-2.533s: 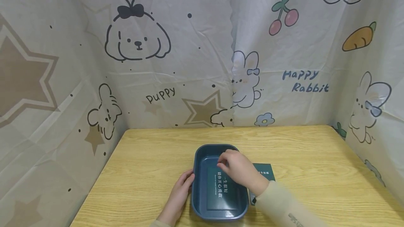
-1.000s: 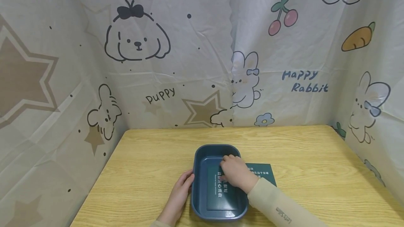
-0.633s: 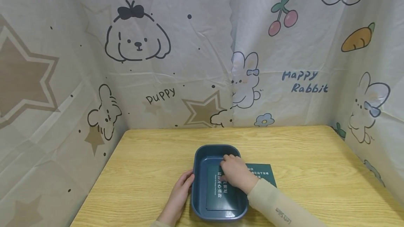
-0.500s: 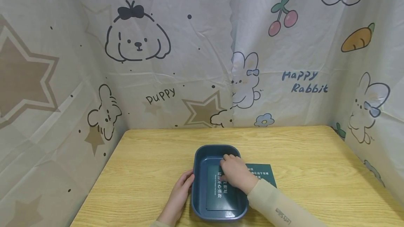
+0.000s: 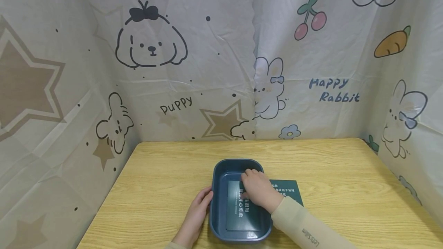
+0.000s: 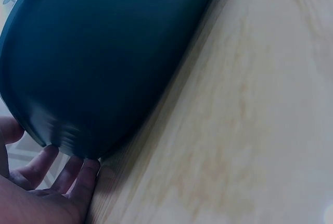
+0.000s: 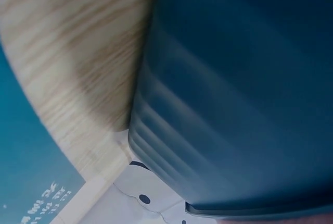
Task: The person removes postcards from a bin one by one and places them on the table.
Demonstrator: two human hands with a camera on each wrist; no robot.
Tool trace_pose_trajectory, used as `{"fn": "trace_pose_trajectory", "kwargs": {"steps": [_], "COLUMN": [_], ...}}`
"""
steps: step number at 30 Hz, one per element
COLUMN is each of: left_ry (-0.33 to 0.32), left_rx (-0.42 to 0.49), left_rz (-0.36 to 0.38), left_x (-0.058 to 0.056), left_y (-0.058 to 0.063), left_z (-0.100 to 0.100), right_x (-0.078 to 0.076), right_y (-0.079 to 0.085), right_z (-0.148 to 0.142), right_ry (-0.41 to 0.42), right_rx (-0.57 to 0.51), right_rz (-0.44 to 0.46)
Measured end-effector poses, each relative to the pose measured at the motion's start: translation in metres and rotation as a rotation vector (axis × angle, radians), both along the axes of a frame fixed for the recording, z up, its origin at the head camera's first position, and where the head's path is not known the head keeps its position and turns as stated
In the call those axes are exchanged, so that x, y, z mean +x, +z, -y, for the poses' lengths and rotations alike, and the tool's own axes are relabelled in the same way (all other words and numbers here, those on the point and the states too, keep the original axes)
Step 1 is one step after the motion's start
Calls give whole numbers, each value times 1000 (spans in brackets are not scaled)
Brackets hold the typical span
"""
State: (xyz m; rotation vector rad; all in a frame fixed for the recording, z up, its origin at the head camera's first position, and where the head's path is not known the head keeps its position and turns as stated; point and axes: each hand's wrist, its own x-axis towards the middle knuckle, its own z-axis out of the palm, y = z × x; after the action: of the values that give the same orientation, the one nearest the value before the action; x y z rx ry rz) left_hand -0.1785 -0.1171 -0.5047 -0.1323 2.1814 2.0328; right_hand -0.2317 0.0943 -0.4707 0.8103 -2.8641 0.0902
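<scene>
Dark green, with white lettering running down its face, the card (image 5: 241, 212) lies inside the blue tray (image 5: 219, 203), toward the near end and the right wall. The right hand (image 5: 259, 189) is directly over it, hiding its far right corner and part of the writing; most of the card shows to the left of that hand and on its near side. The fingers of this hand are bent down into the tray, the thumb close over the lettering. Whether they pinch the card or only touch it cannot be told from the pictures; the right wrist view looks mainly at the tray's outer side.

The left hand (image 5: 200, 205) rests its fingertips against the outside of the tray's left wall, fingers extended and a little spread, without closing round it.

A second green card (image 5: 288, 189), also with white writing, lies just beside the tray on the right, partly covered by the right arm's cream sleeve (image 5: 301, 222). Tray and second card are on the yellow, wood-grained tabletop (image 5: 166, 172). Behind it hangs a pale sheet (image 5: 225, 30) printed with cartoon animals, stars and fruit.
</scene>
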Motion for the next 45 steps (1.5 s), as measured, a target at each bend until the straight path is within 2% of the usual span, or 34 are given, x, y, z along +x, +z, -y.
{"fn": "trace_pose_trajectory", "kwargs": {"steps": [8, 17, 23, 30, 38, 45], "left_ry": [3, 5, 4, 2, 3, -5], "left_rx": [6, 6, 1, 0, 0, 5], "left_rz": [-4, -1, 8, 15, 21, 21], "left_x": [-1, -1, -2, -2, -2, -1], "left_y": [-2, -3, -3, -1, -1, 0], "left_z": [0, 1, 1, 0, 0, 1], "right_x": [-2, -6, -7, -9, -10, -12], "right_y": [1, 8, 19, 26, 31, 28], "right_z": [-1, -4, -8, -13, -17, -22], "right_ry": [2, 31, 60, 89, 66, -1], "right_rx": [-21, -134, -242, -407, -571, -676], "right_rz": [43, 134, 167, 259, 406, 457]}}
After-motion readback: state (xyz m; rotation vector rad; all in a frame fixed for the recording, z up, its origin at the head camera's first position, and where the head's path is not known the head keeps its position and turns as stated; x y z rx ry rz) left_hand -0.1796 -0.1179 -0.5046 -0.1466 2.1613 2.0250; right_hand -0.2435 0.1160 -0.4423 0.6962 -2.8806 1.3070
